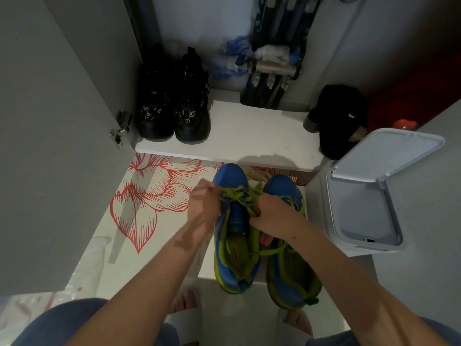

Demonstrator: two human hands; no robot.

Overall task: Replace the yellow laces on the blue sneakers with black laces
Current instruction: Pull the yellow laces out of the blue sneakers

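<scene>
Two blue sneakers with yellow-green trim stand side by side on the floor, toes pointing away from me. My left hand pinches the yellow lace at the left side of the left sneaker. My right hand grips the same lace on the sneaker's right side, between the two shoes. The lace is loose and crosses the eyelets near the toe. The right sneaker has a loose yellow lace trailing across its opening. No black laces are visible.
A pair of black shoes stands on the white cabinet shelf ahead. A black bag sits at the shelf's right end. A white bin with its lid open is close on the right. A floral mat covers the floor at left.
</scene>
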